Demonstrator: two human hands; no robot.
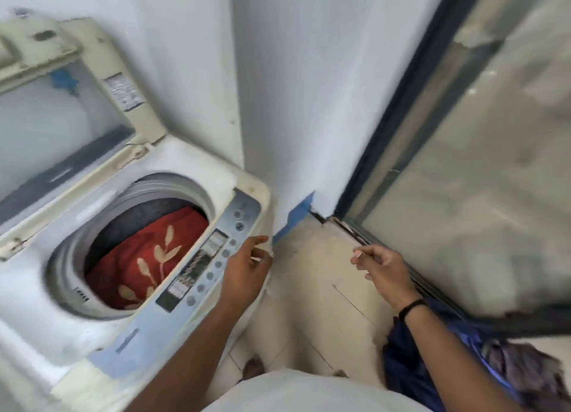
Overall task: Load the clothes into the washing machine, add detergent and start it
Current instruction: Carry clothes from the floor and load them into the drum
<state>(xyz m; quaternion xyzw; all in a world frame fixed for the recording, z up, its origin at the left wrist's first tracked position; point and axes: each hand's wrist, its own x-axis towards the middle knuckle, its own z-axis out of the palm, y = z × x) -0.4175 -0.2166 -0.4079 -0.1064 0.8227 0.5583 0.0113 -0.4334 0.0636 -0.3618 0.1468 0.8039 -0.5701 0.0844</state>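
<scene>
Pale walls [309,87] meet in a corner just right of the washing machine [40,303], and a dark-framed glass door [463,164] runs along the right side. Between the machine's front right corner and the door track lies a narrow strip of beige tiled floor [315,272], open down to the person's light-coloured top at the bottom edge. A patch of blue [296,217] marks the foot of the wall at the corner.

One top-loading machine stands at left, white with a yellowed trim. Its lid [61,109] is raised and leans back toward the wall, leaving the round drum mouth fully open. One red cloth with cream leaf shapes [145,257] lies inside the drum, filling its lower part. A blue-grey control panel [204,272] with a row of round buttons runs along the near edge of the machine.

Two hands show. The left hand [247,272] hovers over the right end of the control panel, its fingers loosely spread and holding nothing. The right hand [383,269] hangs above the floor strip, well apart from the machine, fingers relaxed and slightly curled, empty, with a black band [412,308] on the wrist.

One heap of dark blue and grey clothes [463,365] sits on the floor at lower right, beside the door track and partly under the right forearm. The picture is blurred.
</scene>
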